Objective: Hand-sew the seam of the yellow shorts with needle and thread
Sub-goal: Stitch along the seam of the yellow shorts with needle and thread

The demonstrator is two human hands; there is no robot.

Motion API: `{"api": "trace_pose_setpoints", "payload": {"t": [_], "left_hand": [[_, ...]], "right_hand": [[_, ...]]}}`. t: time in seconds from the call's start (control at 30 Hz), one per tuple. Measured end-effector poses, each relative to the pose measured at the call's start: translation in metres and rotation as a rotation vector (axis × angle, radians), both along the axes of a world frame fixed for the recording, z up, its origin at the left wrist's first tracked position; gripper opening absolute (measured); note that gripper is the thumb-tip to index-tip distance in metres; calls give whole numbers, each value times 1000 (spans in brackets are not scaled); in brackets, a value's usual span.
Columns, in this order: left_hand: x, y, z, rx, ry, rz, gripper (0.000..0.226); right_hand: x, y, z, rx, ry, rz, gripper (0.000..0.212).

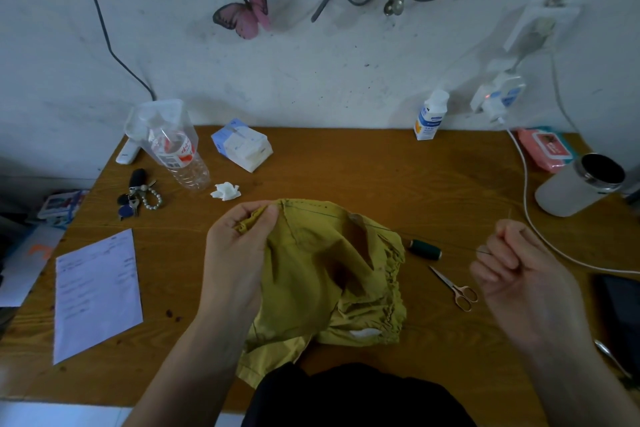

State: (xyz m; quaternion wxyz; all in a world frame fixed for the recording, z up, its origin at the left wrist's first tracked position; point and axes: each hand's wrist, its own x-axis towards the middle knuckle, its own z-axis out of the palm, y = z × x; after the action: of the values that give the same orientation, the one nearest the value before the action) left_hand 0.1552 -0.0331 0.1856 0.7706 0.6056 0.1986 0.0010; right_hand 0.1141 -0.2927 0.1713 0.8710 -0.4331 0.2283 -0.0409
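Observation:
The yellow shorts (322, 274) lie bunched on the wooden table (363, 163) in front of me. My left hand (239, 246) pinches the seam edge at the shorts' upper left corner, where a row of dark stitches runs. A dark thread (381, 226) stretches taut from that seam rightwards to my right hand (516, 267), whose curled fingers pinch it; the needle is too thin to make out clearly. A dark green thread spool (425, 249) lies right of the shorts, with small gold-handled scissors (455, 288) just below it.
A paper sheet (97, 295) lies at left, keys (136, 194), a plastic bottle (180, 156), a tissue pack (242, 144) and a crumpled tissue (225, 191) behind. A white cup (581, 184), white cable (530, 204), pink wipes (545, 149) and dark phone (620, 319) stand right.

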Motion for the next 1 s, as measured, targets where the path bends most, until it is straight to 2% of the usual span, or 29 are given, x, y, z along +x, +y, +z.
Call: {"api": "trace_pose_setpoints", "payload": {"t": [0.1,0.57,1.0], "left_hand": [[1,1,-1,15,-13,5,30],[6,9,-2,69,-4,57,23],[6,7,2,59,-18,44,32]], "right_hand": [[-1,-7,-8,-2,36,-28,34],[2,-29,-40,83,214,-183,26],[4,-26,-42,75,276,-228,23]]}}
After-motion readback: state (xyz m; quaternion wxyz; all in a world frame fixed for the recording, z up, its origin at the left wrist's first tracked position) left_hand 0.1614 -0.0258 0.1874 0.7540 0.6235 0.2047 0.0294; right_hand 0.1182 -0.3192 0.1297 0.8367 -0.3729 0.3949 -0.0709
